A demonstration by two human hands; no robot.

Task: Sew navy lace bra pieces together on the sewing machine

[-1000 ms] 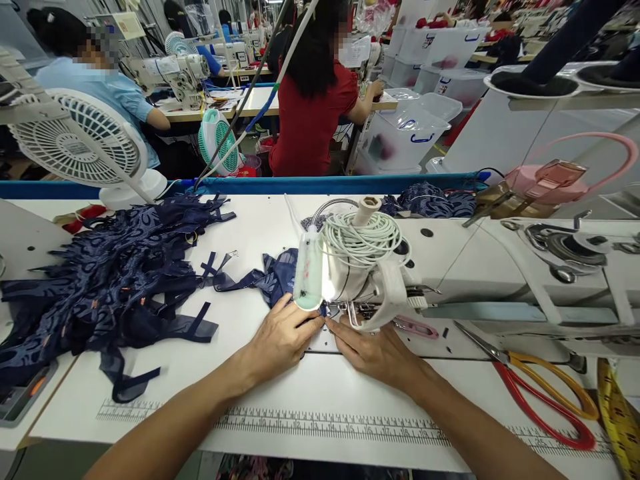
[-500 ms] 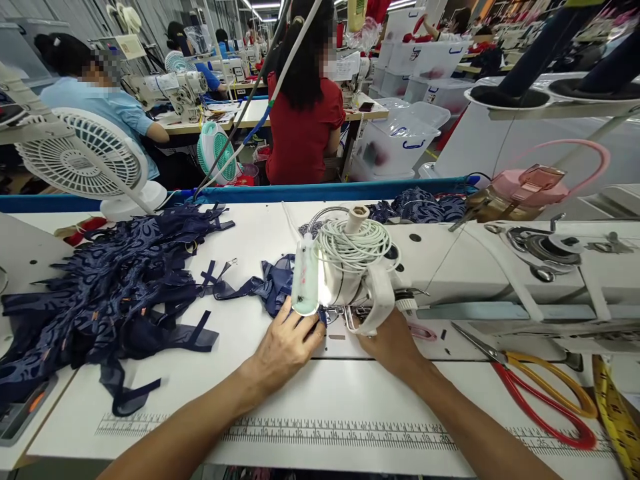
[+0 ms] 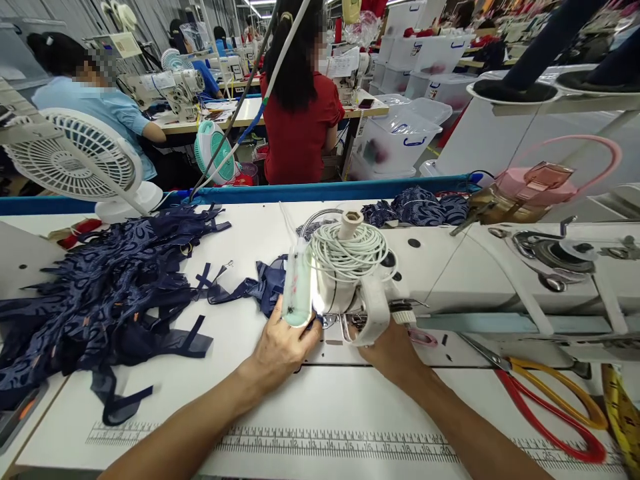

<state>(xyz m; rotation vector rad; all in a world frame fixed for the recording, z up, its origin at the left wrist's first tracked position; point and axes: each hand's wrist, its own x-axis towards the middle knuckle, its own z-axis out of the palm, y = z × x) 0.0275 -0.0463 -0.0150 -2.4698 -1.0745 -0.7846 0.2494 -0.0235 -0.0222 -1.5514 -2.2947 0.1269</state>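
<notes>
My left hand (image 3: 283, 347) rests on the table at the sewing machine's needle, its fingers closed down on the edge of a dark navy lace piece (image 3: 267, 287). My right hand (image 3: 395, 350) reaches under the head of the white sewing machine (image 3: 450, 273); its fingers are hidden behind the machine's guard. A small lit lamp (image 3: 299, 293) hangs over the needle area between the hands.
A heap of navy lace pieces (image 3: 110, 287) lies at the left. Red-and-yellow scissors (image 3: 545, 397) lie at the right, and a yellow tape measure (image 3: 620, 417) beyond them. A white fan (image 3: 75, 157) stands at the back left. Other people sew at tables behind the blue divider.
Both hands moved forward toward the needle. The right hand went from flat on the table to tucked under the machine head, and the left hand slid up onto the fabric.
</notes>
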